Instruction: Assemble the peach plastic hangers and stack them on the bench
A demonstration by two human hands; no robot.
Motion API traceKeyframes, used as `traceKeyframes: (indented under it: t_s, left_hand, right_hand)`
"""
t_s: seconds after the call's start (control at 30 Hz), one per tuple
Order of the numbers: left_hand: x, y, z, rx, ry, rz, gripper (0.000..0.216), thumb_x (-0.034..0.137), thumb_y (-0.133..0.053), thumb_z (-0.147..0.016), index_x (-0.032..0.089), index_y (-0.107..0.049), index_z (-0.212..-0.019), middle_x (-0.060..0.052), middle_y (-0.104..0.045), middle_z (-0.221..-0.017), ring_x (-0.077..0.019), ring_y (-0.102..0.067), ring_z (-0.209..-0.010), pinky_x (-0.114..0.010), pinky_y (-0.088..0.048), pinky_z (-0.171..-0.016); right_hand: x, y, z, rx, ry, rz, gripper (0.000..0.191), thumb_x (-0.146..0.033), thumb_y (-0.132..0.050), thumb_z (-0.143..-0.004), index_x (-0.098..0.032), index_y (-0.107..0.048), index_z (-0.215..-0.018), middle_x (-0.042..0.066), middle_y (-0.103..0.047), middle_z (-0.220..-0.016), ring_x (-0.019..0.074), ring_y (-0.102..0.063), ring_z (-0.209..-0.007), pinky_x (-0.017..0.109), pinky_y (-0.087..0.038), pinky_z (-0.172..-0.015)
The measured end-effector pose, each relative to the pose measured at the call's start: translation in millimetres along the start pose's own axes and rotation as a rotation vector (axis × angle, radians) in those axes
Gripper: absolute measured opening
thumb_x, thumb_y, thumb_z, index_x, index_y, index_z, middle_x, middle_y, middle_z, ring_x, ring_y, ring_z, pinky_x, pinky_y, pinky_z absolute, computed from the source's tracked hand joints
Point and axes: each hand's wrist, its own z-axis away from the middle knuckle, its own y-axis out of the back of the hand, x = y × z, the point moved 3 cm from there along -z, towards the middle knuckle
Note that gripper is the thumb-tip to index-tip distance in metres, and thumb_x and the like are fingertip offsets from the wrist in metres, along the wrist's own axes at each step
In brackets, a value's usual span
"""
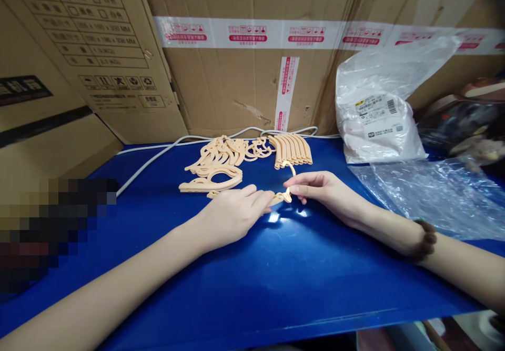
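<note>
Both hands meet over a glossy blue table (244,288). My left hand (232,214) lies knuckles up, its fingers closed on a peach plastic hanger piece (281,198) whose end pokes out to the right. My right hand (321,188) pinches the small hook part (291,171) of the same piece between thumb and fingers. Just behind the hands lie a loose pile of peach hanger parts (215,164) and a neat row of curved peach pieces (292,150).
Large cardboard boxes (244,77) wall off the back and left. A white cable (158,153) runs along the table's back edge. A white plastic bag with a label (374,114) and clear plastic film (430,193) lie at the right. A pixelated patch covers the left edge.
</note>
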Motion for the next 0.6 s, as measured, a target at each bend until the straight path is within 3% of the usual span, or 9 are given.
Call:
traceKeyframes:
  t_s: [0.27, 0.6]
  left_hand:
    - [4.2, 3.2, -2.0, 0.047, -0.074, -0.082, 0.03, 0.019, -0.028, -0.101, 0.011, -0.057, -0.102, -0.005, -0.064, -0.077, -0.0169, -0.057, -0.066, -0.027, -0.041, -0.053]
    - [11.8, 2.9, -2.8, 0.044, -0.11, -0.083, 0.034, 0.024, -0.025, -0.103, 0.012, -0.057, -0.102, -0.003, -0.059, -0.07, -0.0165, -0.056, -0.061, -0.027, -0.037, -0.048]
  right_hand:
    - [-4.6, -2.2, 1.4, 0.048, 0.006, 0.068, 0.023, -0.038, -0.079, -0.066, -0.022, -0.076, -0.083, 0.001, -0.07, -0.076, 0.0107, -0.051, -0.06, 0.026, -0.038, -0.057]
    - [-15.4, -2.2, 4.2, 0.062, 0.113, 0.235, 0.024, -0.043, -0.075, -0.07, -0.022, -0.075, -0.081, 0.003, -0.072, -0.082, 0.0182, -0.062, -0.074, 0.031, -0.045, -0.067]
